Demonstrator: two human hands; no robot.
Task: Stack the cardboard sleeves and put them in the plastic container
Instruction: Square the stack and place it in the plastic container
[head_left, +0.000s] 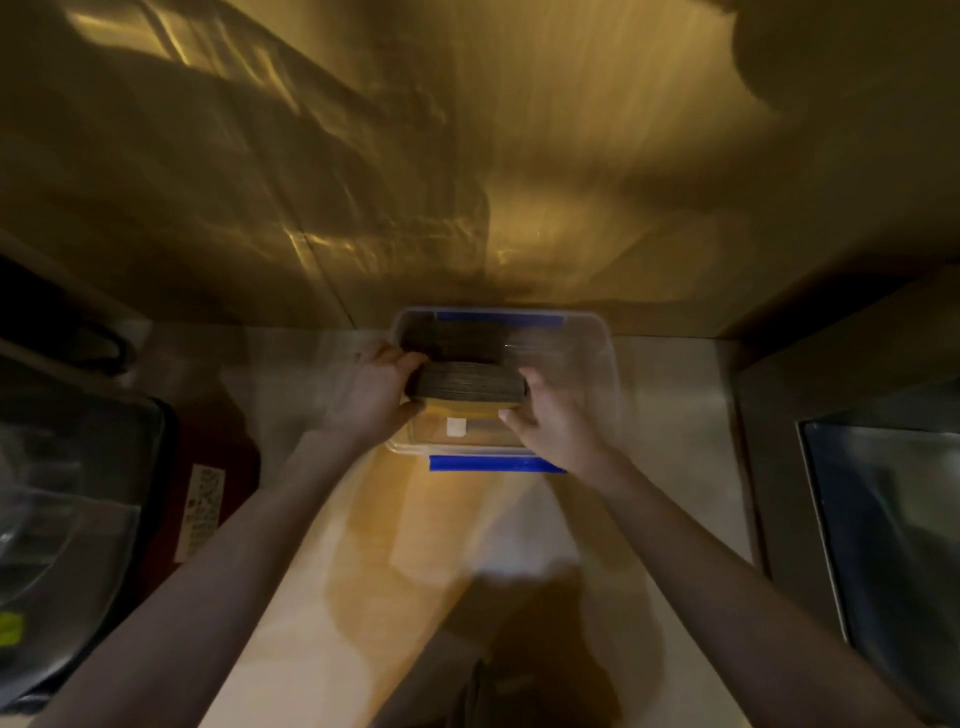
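A thick stack of brown cardboard sleeves (470, 383) is held edge-up between both hands, inside the left half of the clear plastic container (597, 353). My left hand (376, 392) clamps the stack's left end. My right hand (553, 418) presses its right end. Behind this stack, another dark stack of sleeves (452, 338) stands in the container's far left corner. The container has blue clips at its far rim (498, 316) and near rim (493, 464), and it rests on the counter against the back wall.
A shiny metal wall (467, 156) rises right behind the container. A dark red object with a white label (202, 512) and a clear bowl or lid (62, 499) lie to the left. A metal appliance with a glass panel (883, 519) stands at the right.
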